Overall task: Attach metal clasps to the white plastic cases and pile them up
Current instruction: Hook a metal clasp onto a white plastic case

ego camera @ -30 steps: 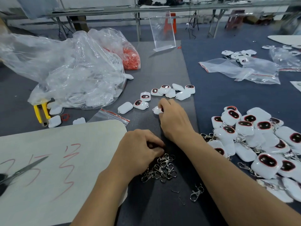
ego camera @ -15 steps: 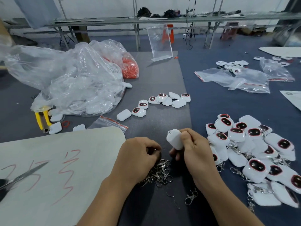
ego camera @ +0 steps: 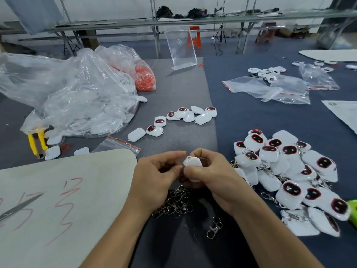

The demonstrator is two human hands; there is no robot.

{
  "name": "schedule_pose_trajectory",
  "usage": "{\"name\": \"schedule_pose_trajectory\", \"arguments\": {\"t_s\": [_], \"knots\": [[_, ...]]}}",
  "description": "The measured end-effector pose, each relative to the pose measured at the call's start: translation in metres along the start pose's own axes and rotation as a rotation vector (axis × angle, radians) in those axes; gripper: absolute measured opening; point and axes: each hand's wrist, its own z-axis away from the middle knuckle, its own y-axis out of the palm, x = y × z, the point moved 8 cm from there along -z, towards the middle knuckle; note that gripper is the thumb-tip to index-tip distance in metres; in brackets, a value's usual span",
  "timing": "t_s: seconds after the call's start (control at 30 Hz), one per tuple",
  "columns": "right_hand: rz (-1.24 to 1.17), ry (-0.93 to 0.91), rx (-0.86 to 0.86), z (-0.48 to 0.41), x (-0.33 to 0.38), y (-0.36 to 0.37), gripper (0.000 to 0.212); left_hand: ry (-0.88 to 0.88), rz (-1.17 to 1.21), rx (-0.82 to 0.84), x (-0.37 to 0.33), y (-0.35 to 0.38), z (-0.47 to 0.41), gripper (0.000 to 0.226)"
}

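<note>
At 6 o'clock, nearest, a lone clasp [ego camera: 213, 229] lies on the grey mat [ego camera: 179, 89], with the heap of metal clasps [ego camera: 177, 202] just beyond it. Over the heap the hands meet. The right hand [ego camera: 212, 176] curls round a white case [ego camera: 192, 162], loop end up. The left hand [ego camera: 156, 176] has curled fingers, thumb and forefinger tips drawn together at the case's left edge — whether they pinch a clasp cannot be told. At 3 o'clock lies the pile of clasped cases [ego camera: 286, 176]. Farther, at 12 o'clock, loose cases [ego camera: 183, 117] lie in a row — at 10 o'clock, a clear bag [ego camera: 77, 97].
</note>
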Motion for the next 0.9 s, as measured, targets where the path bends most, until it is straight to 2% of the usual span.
{"name": "schedule_pose_trajectory", "arguments": {"t_s": [0.1, 0.27, 0.4, 0.47, 0.53, 0.6, 0.7, 0.8, 0.9], "knots": [[0.053, -0.054, -0.027, -0.001, 0.002, -0.001, 0.021, -0.009, 0.013, 0.003, 0.002, 0.0, -0.001, 0.044], [0.466, -0.212, -0.202, 0.0, 0.011, -0.008, 0.02, -0.018, 0.012, -0.007, 0.002, -0.003, 0.0, 0.046], [0.551, -0.21, -0.231, -0.001, 0.013, -0.009, 0.011, -0.037, -0.019, -0.046, 0.004, -0.009, 0.001, 0.044], [0.554, -0.196, -0.259, 0.0, 0.014, -0.01, 0.008, -0.024, -0.05, -0.064, 0.003, -0.009, 0.0, 0.039], [0.436, -0.161, -0.246, 0.0, 0.011, -0.008, 0.007, 0.01, -0.11, -0.078, 0.0, -0.009, 0.001, 0.032], [0.314, -0.125, -0.227, 0.0, 0.008, -0.008, 0.01, 0.062, -0.213, -0.116, -0.005, -0.01, 0.002, 0.026], [0.287, -0.112, -0.227, -0.001, 0.008, -0.009, 0.015, 0.143, -0.307, -0.162, -0.015, -0.014, 0.004, 0.024], [0.309, -0.109, -0.217, 0.0, 0.008, -0.01, 0.013, 0.106, -0.268, -0.088, -0.009, -0.014, -0.001, 0.035], [0.333, -0.084, -0.166, -0.001, 0.009, -0.011, 0.013, -0.016, -0.113, 0.043, 0.003, -0.009, -0.004, 0.018]]}}
